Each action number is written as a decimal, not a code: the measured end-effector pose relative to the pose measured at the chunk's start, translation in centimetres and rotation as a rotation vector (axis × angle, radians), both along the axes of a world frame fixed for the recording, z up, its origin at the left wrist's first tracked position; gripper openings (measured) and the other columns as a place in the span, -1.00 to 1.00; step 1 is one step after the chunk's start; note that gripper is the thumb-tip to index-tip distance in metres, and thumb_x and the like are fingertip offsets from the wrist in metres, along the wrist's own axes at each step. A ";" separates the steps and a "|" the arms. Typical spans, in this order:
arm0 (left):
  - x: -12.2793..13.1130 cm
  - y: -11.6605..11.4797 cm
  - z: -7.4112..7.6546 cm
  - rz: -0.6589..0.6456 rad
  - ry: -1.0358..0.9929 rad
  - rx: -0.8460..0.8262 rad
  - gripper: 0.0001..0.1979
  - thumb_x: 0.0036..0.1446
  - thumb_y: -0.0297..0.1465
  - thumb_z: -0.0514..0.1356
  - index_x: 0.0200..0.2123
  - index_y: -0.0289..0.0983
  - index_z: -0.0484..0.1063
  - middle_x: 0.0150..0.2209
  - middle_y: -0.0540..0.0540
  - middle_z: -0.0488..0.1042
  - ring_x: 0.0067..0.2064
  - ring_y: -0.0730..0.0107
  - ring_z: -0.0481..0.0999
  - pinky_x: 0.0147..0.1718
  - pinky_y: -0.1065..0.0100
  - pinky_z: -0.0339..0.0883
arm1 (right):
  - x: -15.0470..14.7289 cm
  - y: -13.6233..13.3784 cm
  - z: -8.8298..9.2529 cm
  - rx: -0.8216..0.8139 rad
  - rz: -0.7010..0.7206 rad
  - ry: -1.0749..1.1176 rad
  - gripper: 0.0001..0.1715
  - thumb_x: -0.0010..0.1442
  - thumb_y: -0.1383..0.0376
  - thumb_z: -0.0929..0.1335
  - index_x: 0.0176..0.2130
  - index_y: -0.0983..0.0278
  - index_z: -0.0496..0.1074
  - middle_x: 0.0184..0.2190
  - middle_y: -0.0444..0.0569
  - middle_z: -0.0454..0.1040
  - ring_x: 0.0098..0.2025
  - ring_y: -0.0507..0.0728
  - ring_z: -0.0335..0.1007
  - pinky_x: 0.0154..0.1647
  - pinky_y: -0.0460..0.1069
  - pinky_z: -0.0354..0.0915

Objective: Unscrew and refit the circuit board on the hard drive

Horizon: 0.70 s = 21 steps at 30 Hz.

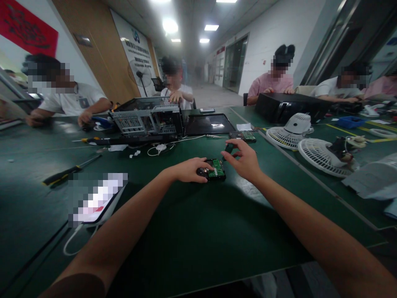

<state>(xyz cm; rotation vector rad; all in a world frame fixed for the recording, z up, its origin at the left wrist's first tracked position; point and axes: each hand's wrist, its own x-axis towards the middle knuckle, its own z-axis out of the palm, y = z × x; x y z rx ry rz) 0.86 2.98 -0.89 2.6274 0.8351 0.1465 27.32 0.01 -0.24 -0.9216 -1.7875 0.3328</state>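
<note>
While the left hand (190, 170) holds the left end of a hard drive (217, 171), its thumb at the near edge and a finger reaching over the green circuit board, the right hand (245, 160) pinches a small dark piece (228, 150) narrowly between thumb and fingertips. That piece is raised just above the drive's far right corner; it is too small and dim to name for certain. The drive lies on the green desk (198, 240), between the two hands. Just beyond the right hand is another circuit board (242, 136), with a black panel (211, 124) farther off to its left. Beyond the left hand, and to its left, stands an opened computer case (142, 122), where a co-worker's hand (176, 97) rests on the top. Well to the left of the left hand lies a screwdriver (76, 168), with a device with a lit screen (101, 198) on its near side. To the right of the right hand, well apart from it, are two white fans (282, 138), one behind the other.
</note>
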 end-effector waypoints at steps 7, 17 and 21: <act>0.0 -0.1 0.1 0.004 0.008 -0.002 -0.39 0.18 -0.12 0.32 0.28 -0.07 0.38 0.40 -0.17 0.20 0.44 -0.02 0.10 0.33 0.03 0.04 | -0.6 0.7 -0.5 -0.241 0.250 0.301 -0.57 0.17 0.17 0.51 -0.02 0.14 0.37 -0.14 -0.02 0.53 -0.23 0.13 0.49 -0.46 -0.01 0.47; 0.1 -0.3 0.5 0.008 0.010 -0.016 -0.38 0.20 -0.12 0.31 0.30 -0.06 0.36 0.42 -0.16 0.16 0.45 -0.03 0.08 0.33 0.00 0.03 | -0.1 0.7 0.5 -0.501 0.461 0.569 -0.76 0.31 0.12 0.38 -0.09 0.17 0.54 -0.07 0.03 0.56 -0.07 0.18 0.51 -0.33 0.01 0.48; 0.1 -0.3 0.4 0.006 0.015 -0.023 -0.38 0.19 -0.12 0.32 0.30 -0.05 0.36 0.42 -0.17 0.16 0.45 -0.05 0.07 0.33 -0.01 0.02 | 0.0 0.4 0.7 -0.518 0.448 0.558 -0.81 0.25 0.15 0.44 -0.15 0.18 0.52 -0.04 0.00 0.57 -0.05 0.17 0.51 -0.30 0.00 0.48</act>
